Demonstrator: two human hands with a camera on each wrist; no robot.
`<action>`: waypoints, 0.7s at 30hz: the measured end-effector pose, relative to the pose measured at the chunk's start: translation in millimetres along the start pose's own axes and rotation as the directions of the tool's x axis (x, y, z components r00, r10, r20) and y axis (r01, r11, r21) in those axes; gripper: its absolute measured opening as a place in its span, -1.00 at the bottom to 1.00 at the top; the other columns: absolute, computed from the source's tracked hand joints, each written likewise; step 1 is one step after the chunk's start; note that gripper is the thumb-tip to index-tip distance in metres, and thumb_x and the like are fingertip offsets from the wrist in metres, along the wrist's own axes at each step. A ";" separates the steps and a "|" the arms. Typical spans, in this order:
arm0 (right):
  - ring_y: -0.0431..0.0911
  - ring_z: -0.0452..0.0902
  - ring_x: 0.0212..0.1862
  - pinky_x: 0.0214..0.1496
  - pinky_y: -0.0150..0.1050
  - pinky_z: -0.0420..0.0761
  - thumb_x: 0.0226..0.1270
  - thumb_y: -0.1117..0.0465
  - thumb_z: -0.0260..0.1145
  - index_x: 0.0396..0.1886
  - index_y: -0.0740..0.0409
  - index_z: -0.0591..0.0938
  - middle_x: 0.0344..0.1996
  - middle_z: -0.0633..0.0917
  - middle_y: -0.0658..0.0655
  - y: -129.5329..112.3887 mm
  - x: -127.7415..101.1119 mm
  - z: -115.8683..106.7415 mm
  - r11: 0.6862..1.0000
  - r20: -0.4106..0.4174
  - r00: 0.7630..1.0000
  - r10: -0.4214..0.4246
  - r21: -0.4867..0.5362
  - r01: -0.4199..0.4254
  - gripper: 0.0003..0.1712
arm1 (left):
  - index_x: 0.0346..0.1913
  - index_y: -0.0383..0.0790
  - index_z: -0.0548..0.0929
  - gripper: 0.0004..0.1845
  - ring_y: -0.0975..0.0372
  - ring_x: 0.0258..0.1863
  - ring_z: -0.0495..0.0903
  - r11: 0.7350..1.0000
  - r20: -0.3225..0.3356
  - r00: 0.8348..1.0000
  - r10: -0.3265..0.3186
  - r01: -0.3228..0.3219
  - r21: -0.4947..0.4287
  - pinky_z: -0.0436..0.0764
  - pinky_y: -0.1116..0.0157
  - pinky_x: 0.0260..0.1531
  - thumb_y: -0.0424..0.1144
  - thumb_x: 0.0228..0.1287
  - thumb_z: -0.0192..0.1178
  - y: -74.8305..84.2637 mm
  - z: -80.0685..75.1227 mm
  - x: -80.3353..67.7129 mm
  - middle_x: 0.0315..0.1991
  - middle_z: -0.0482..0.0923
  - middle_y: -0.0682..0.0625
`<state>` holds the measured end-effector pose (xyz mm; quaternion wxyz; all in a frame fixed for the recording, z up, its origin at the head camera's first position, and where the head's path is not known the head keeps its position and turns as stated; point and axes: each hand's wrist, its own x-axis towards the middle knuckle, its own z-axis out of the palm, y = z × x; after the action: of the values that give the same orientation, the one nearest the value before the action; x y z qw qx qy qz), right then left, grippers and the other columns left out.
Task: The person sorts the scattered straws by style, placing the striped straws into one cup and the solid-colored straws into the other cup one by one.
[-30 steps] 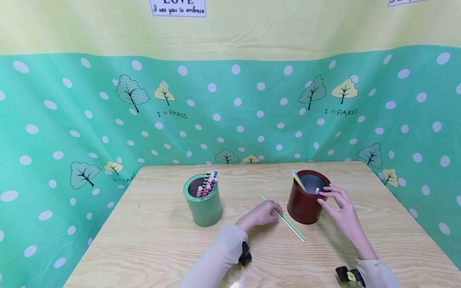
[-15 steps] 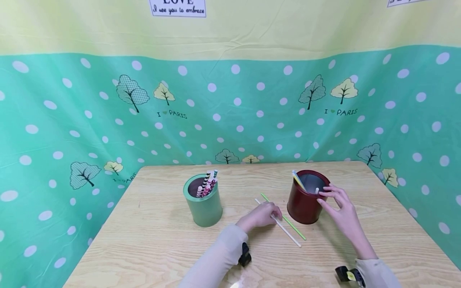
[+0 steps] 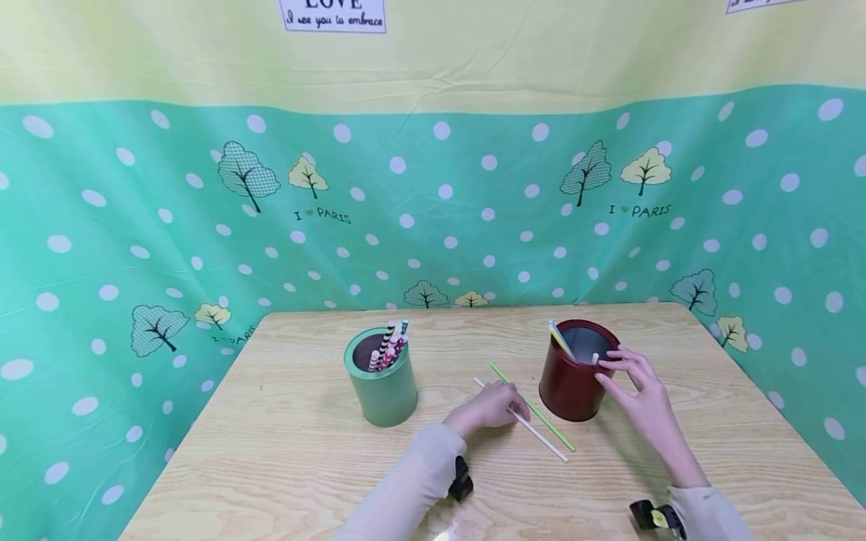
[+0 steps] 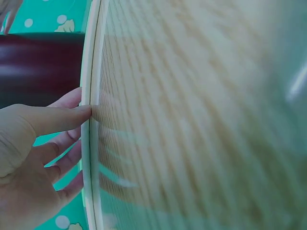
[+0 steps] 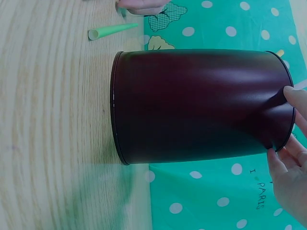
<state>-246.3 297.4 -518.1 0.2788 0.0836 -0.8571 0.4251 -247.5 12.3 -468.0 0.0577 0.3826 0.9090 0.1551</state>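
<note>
On the pale wooden surface (image 3: 304,458) two thin drinking straws lie close together between the person's hands: a white paper straw (image 3: 522,421) and a light green paper straw (image 3: 534,409). Both run on the same slant, from the far left toward the near right, passing just in front of the dark red cylindrical tin (image 3: 571,387). The green straw lies on the side toward that tin, the white one on the side toward the person.

The left hand (image 3: 489,406) rests on the surface over the upper half of the white straw, its fingers curled down onto it. In the left wrist view the thumb and fingertips (image 4: 79,112) pinch the white straw from both sides. The straw's long axis crosses under this hand, with the far end sticking out past the knuckles and the longer end trailing toward the near right. The left hand is plainly the nearer of the two to both straws.

The right hand (image 3: 639,398) steadies the dark red tin, with fingertips on its rim and wall on the right side. A yellow-and-blue striped straw (image 3: 560,340) leans inside that tin.

Well to the left stands a light green cylindrical tin (image 3: 382,391) holding a bunch of striped and patterned straws (image 3: 390,347).
</note>
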 end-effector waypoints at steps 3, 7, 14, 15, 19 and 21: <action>-0.22 0.14 0.25 0.18 -0.54 0.18 0.06 0.14 0.32 -0.14 -0.07 0.61 0.06 0.42 -0.07 -10.5 0.2 -3.5 0.996 0.014 1.000 -0.025 0.084 0.024 -0.70 | -0.39 0.07 0.70 -0.81 0.41 -0.39 0.30 1.000 0.010 1.000 -0.012 0.012 -0.003 0.22 0.48 -0.29 -0.33 -0.04 0.25 0.0 0.1 -1.0 -0.46 0.47 0.26; -0.18 0.12 0.27 0.23 -0.45 0.16 0.06 0.17 0.32 -0.13 -0.02 0.61 0.07 0.42 -0.02 -17.7 0.3 -5.7 0.990 0.025 0.999 -0.044 0.136 0.040 -0.69 | -0.40 0.06 0.70 -0.80 0.39 -0.39 0.27 0.999 0.024 0.999 -0.027 0.028 -0.030 0.21 0.46 -0.30 -0.36 -0.04 0.23 0.0 1.1 -0.9 -0.47 0.47 0.27; -0.29 0.13 0.24 0.11 -0.65 0.16 0.03 0.12 0.34 -0.15 -0.17 0.60 0.05 0.41 -0.16 -1.2 -0.9 0.3 1.000 0.000 1.000 -0.004 0.004 0.004 -0.69 | -0.42 0.02 0.67 -0.80 0.40 -0.42 0.25 0.997 0.055 0.998 -0.040 0.044 -0.068 0.18 0.44 -0.29 -0.40 -0.05 0.21 1.8 1.7 -0.8 -0.51 0.45 0.26; -0.30 0.13 0.24 0.10 -0.66 0.16 0.03 0.11 0.34 -0.16 -0.18 0.60 0.05 0.41 -0.17 -1.0 -0.9 0.4 1.000 0.001 1.000 0.002 0.001 -0.002 -0.69 | -0.42 0.02 0.67 -0.80 0.40 -0.42 0.24 0.997 0.060 0.997 -0.042 0.046 -0.069 0.18 0.44 -0.28 -0.40 -0.05 0.21 2.1 1.7 -0.7 -0.51 0.44 0.26; -0.29 0.14 0.24 0.10 -0.66 0.17 0.03 0.12 0.34 -0.16 -0.17 0.60 0.05 0.41 -0.16 -1.7 -0.5 0.1 1.000 -0.001 1.000 -0.004 0.012 0.004 -0.69 | -0.43 0.04 0.65 -0.78 0.41 -0.41 0.25 0.996 0.069 0.997 -0.047 0.051 -0.067 0.18 0.41 -0.23 -0.41 -0.06 0.21 4.0 0.5 -1.0 -0.50 0.42 0.27; -0.28 0.14 0.24 0.11 -0.65 0.17 0.03 0.13 0.35 -0.16 -0.18 0.60 0.04 0.41 -0.16 -1.6 -0.1 0.2 1.000 -0.004 1.000 -0.012 0.022 0.012 -0.69 | -0.44 0.05 0.65 -0.78 0.41 -0.39 0.26 0.997 0.065 0.997 -0.040 0.044 -0.058 0.18 0.38 -0.20 -0.42 -0.06 0.21 4.6 -0.2 -0.8 -0.50 0.43 0.28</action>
<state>-245.6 296.3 -517.2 0.2822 0.0909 -0.8513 0.4329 -243.8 14.7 -466.4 0.1013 0.3663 0.9095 0.1685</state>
